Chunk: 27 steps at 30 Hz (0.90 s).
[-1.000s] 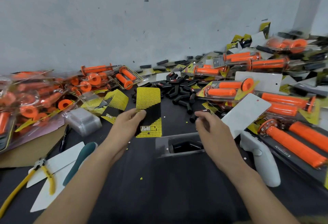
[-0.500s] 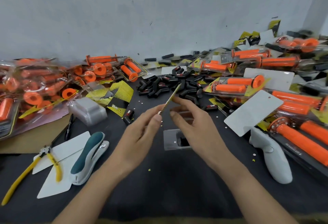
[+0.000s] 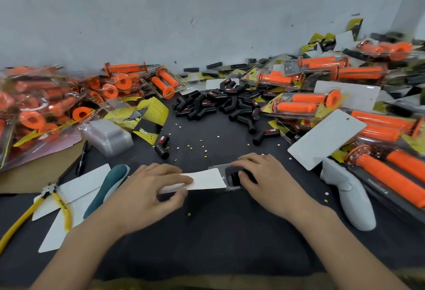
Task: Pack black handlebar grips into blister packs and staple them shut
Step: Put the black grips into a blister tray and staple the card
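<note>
My left hand (image 3: 153, 187) pinches a backing card (image 3: 202, 181), white side up, thumb under its near edge and fingers on top. The card's right end lies over the left edge of a clear blister pack (image 3: 230, 176) on the black mat. A black grip (image 3: 239, 176) sits inside the pack. My right hand (image 3: 266, 177) rests on the pack, fingers curled over the grip. A pile of black grips (image 3: 220, 105) lies further back in the middle. A teal and white stapler (image 3: 108, 186) lies just left of my left hand.
Packed orange grips (image 3: 299, 105) are heaped at the right and left back. A white hand tool (image 3: 347, 200) lies at the right, yellow-handled pliers (image 3: 53, 200) and white cards (image 3: 76, 188) at the left. A stack of clear blisters (image 3: 108, 135) and yellow-black cards (image 3: 147, 117) sit left of centre.
The card was turned from yellow face up to edge-on, and now lies white side up, lowered onto the blister pack. Both hands dropped to the mat; my right hand went onto the pack.
</note>
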{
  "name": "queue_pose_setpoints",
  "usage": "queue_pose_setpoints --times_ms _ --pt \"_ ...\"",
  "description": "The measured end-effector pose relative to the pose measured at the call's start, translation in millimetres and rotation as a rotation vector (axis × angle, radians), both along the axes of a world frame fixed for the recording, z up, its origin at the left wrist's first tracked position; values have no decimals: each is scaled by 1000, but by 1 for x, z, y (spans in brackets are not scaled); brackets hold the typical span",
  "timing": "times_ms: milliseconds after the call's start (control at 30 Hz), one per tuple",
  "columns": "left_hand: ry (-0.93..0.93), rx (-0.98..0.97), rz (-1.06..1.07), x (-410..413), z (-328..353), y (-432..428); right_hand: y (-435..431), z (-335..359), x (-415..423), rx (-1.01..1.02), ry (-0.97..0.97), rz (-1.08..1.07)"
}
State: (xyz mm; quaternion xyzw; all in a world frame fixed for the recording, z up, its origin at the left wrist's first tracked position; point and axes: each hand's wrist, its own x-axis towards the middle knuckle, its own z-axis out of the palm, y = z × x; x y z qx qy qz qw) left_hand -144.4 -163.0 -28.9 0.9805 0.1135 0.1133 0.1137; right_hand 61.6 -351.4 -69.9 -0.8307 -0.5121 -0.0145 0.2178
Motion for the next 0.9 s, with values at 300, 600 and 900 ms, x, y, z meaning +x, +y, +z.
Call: queue_pose_setpoints --times_ms 300,600,900 --pt "7 93 6 -1 1 4 -6 0 5 -21 9 57" --pt "-26 120 -11 -5 -1 12 -7 -1 5 -17 38 62" --pt "-1 121 -9 -7 -3 15 -7 1 5 -13 37 65"
